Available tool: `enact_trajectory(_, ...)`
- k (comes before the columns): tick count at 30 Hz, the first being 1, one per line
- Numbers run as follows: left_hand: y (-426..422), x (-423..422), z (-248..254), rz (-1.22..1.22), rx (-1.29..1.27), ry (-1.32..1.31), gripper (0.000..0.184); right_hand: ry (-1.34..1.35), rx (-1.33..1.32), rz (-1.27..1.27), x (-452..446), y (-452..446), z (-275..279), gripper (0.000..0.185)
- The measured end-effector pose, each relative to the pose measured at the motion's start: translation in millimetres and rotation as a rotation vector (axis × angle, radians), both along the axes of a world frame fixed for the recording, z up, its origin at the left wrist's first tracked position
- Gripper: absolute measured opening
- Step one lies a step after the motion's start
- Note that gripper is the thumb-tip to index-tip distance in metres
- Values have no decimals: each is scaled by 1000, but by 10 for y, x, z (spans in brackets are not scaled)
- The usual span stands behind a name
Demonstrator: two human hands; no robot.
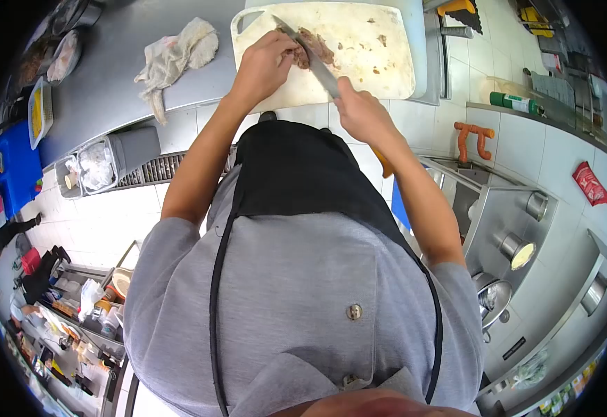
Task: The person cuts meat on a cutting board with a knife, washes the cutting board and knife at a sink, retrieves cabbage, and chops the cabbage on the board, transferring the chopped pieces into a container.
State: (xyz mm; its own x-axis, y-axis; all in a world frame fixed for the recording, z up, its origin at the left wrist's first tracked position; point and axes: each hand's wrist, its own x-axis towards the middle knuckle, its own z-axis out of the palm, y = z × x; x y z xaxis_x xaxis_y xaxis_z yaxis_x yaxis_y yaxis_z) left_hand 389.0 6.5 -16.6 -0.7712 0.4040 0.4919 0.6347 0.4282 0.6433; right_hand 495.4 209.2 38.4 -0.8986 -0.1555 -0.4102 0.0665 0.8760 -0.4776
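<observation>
A white cutting board (pixel 380 52) with a handle slot lies at the top of the view. On it is a piece of brown meat (pixel 317 46), with small scraps to its right. My right hand (pixel 363 111) is closed round the handle end of a long knife (pixel 321 71), whose blade slants up and left across the meat. On the blade's left side, my left hand (pixel 265 66) has its fingers curled and pressed on the meat. A crumpled, stained cloth (pixel 182 55) rests on the metal counter to the left.
The metal counter (pixel 109 90) carries a white basket (pixel 40 111) and bowls at far left. Below it stands a bin (pixel 98 165) with plastic inside. A steel unit (pixel 501 222) with metal containers is at right. Someone's dark-clothed leg (pixel 22 228) shows at far left.
</observation>
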Motion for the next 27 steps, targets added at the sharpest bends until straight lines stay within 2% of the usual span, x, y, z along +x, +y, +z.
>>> enact_trajectory(3,-34,39,43,31,4,-46,17,18,63,-29,112,22,368,18)
enact_trajectory(5,-20,13,65,49,-24,-88,16,-64,156,-13,111,23,571,17)
enact_trajectory(7,19,-42,53,-23,-105,-60,14,-75,166,18,122,61,534,17)
enact_trajectory(15,78,-31,-21,21,-147,-78,10,-163,147,43,24,-52,498,19)
enact_trajectory(20,36,-8,-52,33,-150,-121,9,-84,61,-28,0,-247,-53,23)
enact_trajectory(23,36,28,-50,48,-106,-116,11,-13,52,-66,15,-272,-163,27)
enact_trajectory(27,-19,67,-49,57,-54,-109,15,-65,55,-54,99,-70,44,28)
